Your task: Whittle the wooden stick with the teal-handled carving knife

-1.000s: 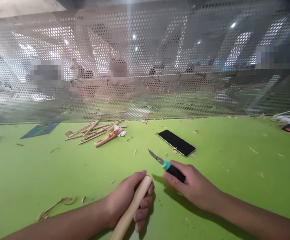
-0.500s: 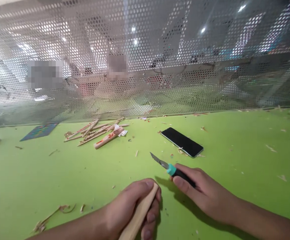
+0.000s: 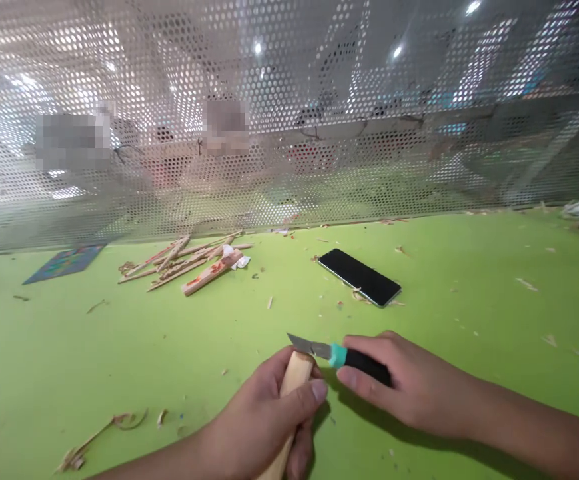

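Green covers the table [image 3: 44, 347] from edge to edge, and a perforated metal screen [image 3: 289, 133] stands along its far side. At far left a dark printed card [image 3: 64, 262] lies flat near the screen. Curled wood shavings [image 3: 99, 437] sit on the near left. Further right, toward the screen, a heap of split wooden strips [image 3: 189, 263] lies jumbled, some marked with red. The left hand [image 3: 264, 420] is closed around a pale wooden stick [image 3: 296, 373], thumb across its front, the rounded upper end showing above the fingers. Just right of that end is the grey blade of a craft knife [image 3: 339, 355], its tip reaching over the top of the stick; whether blade and wood touch cannot be told. The right hand [image 3: 409, 390] is wrapped around the knife's black handle, behind the teal collar. Beyond the right hand a black phone [image 3: 359, 277] lies flat, screen dark, well apart from the knife. Small chips are scattered across the right side of the table.
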The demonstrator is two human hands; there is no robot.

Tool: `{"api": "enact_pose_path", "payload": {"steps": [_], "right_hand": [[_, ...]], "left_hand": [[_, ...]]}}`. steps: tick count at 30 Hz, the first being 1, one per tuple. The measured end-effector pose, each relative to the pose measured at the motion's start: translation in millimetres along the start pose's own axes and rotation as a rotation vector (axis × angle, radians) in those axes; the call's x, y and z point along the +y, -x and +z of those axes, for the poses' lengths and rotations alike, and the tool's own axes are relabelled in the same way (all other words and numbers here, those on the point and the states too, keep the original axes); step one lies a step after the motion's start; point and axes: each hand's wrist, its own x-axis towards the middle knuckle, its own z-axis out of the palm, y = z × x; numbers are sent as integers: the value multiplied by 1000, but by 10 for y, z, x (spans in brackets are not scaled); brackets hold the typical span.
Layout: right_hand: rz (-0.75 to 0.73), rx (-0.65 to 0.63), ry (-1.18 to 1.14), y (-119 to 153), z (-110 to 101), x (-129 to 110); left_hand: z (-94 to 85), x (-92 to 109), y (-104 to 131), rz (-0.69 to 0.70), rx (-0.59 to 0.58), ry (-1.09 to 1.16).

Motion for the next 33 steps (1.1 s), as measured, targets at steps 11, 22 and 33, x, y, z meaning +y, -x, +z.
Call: {"api": "enact_pose_path", "payload": {"steps": [11,22,33], "right_hand": [[-15,-34,186,42,58,42],[15,-25,233,78,149,51],[82,32,159,66,127,24]], "left_hand": [[86,-2,29,2,123,-97],[94,-83,21,-2,130,-95],[40,-107,-1,25,141,-127]]}}
